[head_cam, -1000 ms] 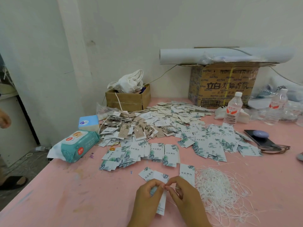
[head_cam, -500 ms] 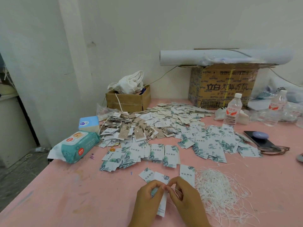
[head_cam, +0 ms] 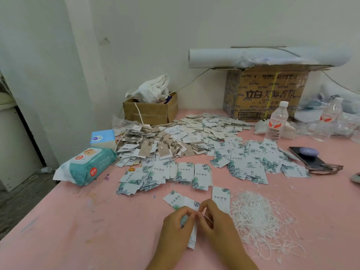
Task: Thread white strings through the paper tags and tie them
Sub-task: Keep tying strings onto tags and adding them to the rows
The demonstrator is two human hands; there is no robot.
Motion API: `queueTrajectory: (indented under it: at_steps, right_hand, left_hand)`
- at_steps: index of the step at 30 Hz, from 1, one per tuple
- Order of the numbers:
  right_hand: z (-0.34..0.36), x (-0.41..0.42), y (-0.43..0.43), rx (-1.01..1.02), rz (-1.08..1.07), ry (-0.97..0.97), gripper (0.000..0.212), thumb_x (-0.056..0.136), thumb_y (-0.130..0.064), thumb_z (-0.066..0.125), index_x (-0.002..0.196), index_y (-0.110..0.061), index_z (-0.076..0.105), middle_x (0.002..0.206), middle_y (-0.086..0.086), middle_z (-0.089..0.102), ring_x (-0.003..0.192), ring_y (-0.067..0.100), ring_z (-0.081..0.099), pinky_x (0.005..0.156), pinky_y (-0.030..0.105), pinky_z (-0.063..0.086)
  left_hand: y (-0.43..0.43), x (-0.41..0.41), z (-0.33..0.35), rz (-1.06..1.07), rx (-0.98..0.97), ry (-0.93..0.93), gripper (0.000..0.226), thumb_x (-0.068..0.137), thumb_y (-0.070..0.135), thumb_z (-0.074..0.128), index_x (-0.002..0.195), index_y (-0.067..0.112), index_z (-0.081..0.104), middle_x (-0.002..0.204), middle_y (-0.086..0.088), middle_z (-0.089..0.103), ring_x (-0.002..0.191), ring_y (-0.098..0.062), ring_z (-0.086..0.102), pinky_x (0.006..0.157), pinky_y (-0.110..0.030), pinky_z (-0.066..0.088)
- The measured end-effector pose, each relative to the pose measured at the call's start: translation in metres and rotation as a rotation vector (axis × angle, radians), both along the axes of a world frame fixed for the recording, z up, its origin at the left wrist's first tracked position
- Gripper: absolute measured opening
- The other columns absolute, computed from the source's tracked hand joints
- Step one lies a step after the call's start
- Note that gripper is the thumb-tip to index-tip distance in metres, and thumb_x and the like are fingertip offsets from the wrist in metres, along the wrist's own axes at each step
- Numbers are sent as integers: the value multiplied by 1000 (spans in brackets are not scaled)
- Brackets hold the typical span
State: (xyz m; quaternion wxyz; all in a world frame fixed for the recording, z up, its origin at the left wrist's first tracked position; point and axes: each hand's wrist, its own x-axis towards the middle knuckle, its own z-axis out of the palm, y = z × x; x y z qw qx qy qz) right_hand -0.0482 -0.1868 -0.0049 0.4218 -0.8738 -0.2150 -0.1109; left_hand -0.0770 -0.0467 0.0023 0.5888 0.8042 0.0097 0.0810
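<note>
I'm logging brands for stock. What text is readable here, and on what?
"立白 大师香氛": big cardboard box.
"伟宸服饰", as best I can read: leaf-print tags.
Too small or blurred: logos on the wipes pack, blue tissue box and bottle; print on the brown tags; codes along the cardboard box's top.

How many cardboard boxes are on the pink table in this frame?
2. A small open box with white cloth in it stands at the back left; a larger printed box stands to its right, under a white roll. More may be hidden out of view.
</note>
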Motion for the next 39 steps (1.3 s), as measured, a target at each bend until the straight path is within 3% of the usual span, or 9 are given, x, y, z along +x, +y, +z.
queueTrajectory:
  at_steps: [5,13,18,22,24,26,30,34,39]
  right_hand:
    - [-6,4,0,-18,-18,32,21,93,-24,54,84,-38,41,55,-7,48,49,8,44,46,21,30]
    - [-5,7,1,40,-42,89,19,93,-24,57,82,-34,46,62,-11,53,56,5,49,53,18,37]
    - [-4,2,2,55,-102,47,18,93,-26,57,82,-35,47,74,-12,56,62,9,51,56,21,42]
    - [-4,2,1,28,-120,13,16,92,-25,57,84,-34,47,75,-12,53,68,10,51,60,23,44]
    - [-3,2,1,28,-130,-7,17,92,-24,59,84,-33,48,77,-13,53,71,9,53,61,23,45]
    - [-2,2,1,26,-148,-27,18,91,-22,62,84,-32,48,79,-15,53,76,6,54,62,20,45]
    - [-1,1,1,49,-168,-50,21,89,-19,65,82,-30,49,78,-13,53,80,4,54,62,12,42]
    - [1,1,2,9,-140,-83,17,89,-21,65,84,-29,51,82,-13,53,81,6,53,61,16,43]
    - [5,0,2,75,-182,-118,22,87,-14,67,83,-30,53,82,-13,53,79,4,53,62,9,40]
  left_hand:
    - [-3,1,-4,-48,-13,11,24,96,15,56,80,28,69,79,1,69,70,-10,61,66,-30,51]
    - [-2,5,-7,-20,-19,35,31,95,9,54,82,33,70,79,3,70,67,-9,61,60,-28,51]
    - [-2,1,-2,-7,-67,3,48,95,8,52,113,51,60,107,16,69,92,-4,66,82,-31,57]
    - [-1,2,-2,7,-145,74,62,94,13,55,128,62,41,97,6,69,84,-14,68,76,-34,59]
    - [-1,2,-2,2,-158,73,61,94,12,57,130,59,40,96,12,68,81,-4,68,72,-25,57]
    - [-1,3,-3,-15,-117,55,50,94,10,57,130,45,50,103,18,68,90,5,65,78,-19,54]
    - [-3,3,-2,-48,-118,45,40,94,9,58,113,43,60,108,14,72,100,-4,68,88,-32,56]
    - [-1,4,-4,-20,-167,69,37,93,9,61,111,42,59,107,10,73,95,-6,70,80,-26,58]
    - [-1,5,-5,-9,-183,95,35,93,12,62,122,32,57,112,5,71,94,-7,70,74,-22,57]
